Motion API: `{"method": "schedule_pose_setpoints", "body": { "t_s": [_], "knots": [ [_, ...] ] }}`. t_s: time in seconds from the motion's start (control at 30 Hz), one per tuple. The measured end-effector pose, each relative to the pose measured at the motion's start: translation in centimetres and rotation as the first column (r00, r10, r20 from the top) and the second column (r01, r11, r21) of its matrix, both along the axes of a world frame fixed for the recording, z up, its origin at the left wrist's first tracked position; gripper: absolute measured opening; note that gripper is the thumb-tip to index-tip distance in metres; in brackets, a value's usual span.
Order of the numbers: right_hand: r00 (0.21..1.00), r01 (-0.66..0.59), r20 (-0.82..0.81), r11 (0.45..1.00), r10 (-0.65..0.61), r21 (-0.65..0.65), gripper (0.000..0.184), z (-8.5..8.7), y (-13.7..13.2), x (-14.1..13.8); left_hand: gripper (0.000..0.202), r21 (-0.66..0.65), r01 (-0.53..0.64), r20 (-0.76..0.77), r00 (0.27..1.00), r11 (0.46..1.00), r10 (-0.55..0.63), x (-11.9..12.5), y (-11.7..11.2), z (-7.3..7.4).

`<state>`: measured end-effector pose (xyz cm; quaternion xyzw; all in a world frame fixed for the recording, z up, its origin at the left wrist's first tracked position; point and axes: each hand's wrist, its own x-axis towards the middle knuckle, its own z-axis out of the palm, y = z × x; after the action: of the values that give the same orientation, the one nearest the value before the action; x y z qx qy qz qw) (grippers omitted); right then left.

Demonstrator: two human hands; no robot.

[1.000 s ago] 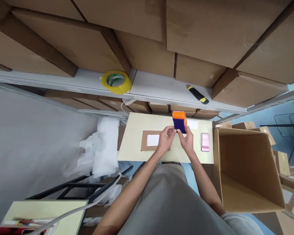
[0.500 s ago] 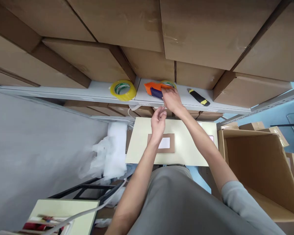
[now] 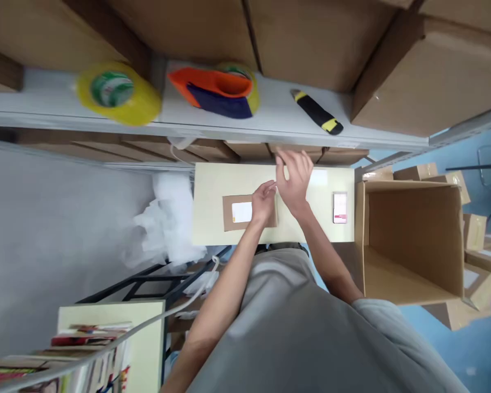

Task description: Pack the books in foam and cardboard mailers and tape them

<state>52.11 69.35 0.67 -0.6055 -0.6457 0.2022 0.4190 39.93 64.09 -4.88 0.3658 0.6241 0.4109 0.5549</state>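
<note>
My left hand (image 3: 263, 203) is over the right part of a flat brown cardboard parcel (image 3: 228, 217) with a white label (image 3: 241, 212). Its fingers are pinched together, and whatever they may hold is too small to make out. Beside it, my right hand (image 3: 295, 179) hovers above the pale table (image 3: 208, 180), fingers apart and nothing visible in them. On the shelf above lies an orange and dark blue tape dispenser (image 3: 221, 101), with a yellow tape roll (image 3: 253, 98) partly hidden at its right end.
Another yellow tape roll (image 3: 141, 101) and a black and yellow utility knife (image 3: 317, 112) lie on the shelf (image 3: 274, 117). A phone (image 3: 340, 207) rests at the table's right. Beyond it stands an open carton (image 3: 413, 240); white wrapping (image 3: 174, 213) hangs at the left.
My right hand has let go of the tape dispenser, leaving it on the shelf, and come down above the table next to my left hand. The view has tilted lower.
</note>
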Motion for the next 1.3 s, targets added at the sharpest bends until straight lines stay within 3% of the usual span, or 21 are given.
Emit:
{"method": "schedule_pose_setpoints", "body": {
  "t_s": [0.1, 0.2, 0.33, 0.5, 0.57, 0.67, 0.8, 1.0, 1.3],
  "knots": [
    [0.969, 0.235, -0.038, 0.953, -0.246, -0.189, 0.050, -6.2, -4.8, 4.4, 0.019, -0.085, 0.067, -0.053, 0.996, 0.994, -0.071, 2.1, -0.1, -2.2],
    [0.920, 0.371, -0.013, 0.885, -0.391, -0.282, 0.048, -11.1, -6.6, 9.0, 0.013, -0.129, 0.111, -0.090, 0.988, 0.985, -0.123, 4.2, 0.5, -4.3],
    [0.865, 0.467, 0.012, 0.794, -0.502, -0.389, 0.042, -15.3, -6.0, 13.7, 0.015, -0.178, 0.171, -0.124, 0.973, 0.969, -0.195, 6.7, 2.1, -7.2],
    [0.818, 0.462, 0.022, 0.635, -0.575, -0.619, 0.043, -18.8, -4.1, 16.1, 0.037, -0.264, 0.224, -0.213, 0.935, 0.938, -0.283, 9.4, 5.0, -10.8],
    [0.814, 0.452, 0.025, 0.607, -0.580, -0.653, 0.042, -19.8, -3.7, 16.3, 0.038, -0.281, 0.261, -0.249, 0.909, 0.924, -0.333, 10.2, 5.9, -12.1],
    [0.826, 0.437, 0.021, 0.617, -0.563, -0.654, 0.041, -20.6, -3.6, 16.3, 0.029, -0.283, 0.293, -0.321, 0.868, 0.913, -0.378, 11.0, 6.8, -13.6],
    [0.826, 0.434, 0.013, 0.623, -0.563, -0.650, 0.041, -21.1, -3.8, 15.9, 0.026, -0.285, 0.234, -0.378, 0.864, 0.930, -0.333, 11.6, 6.9, -14.9],
    [0.813, 0.465, 0.022, 0.626, -0.582, -0.626, 0.043, -21.5, -3.9, 15.3, 0.023, -0.274, 0.120, -0.378, 0.899, 0.954, -0.222, 11.9, 6.6, -15.6],
    [0.822, 0.453, 0.035, 0.616, -0.568, -0.645, 0.043, -21.2, -3.9, 15.2, 0.018, -0.315, 0.113, -0.379, 0.896, 0.942, -0.234, 11.6, 7.3, -16.2]
  ]
}}
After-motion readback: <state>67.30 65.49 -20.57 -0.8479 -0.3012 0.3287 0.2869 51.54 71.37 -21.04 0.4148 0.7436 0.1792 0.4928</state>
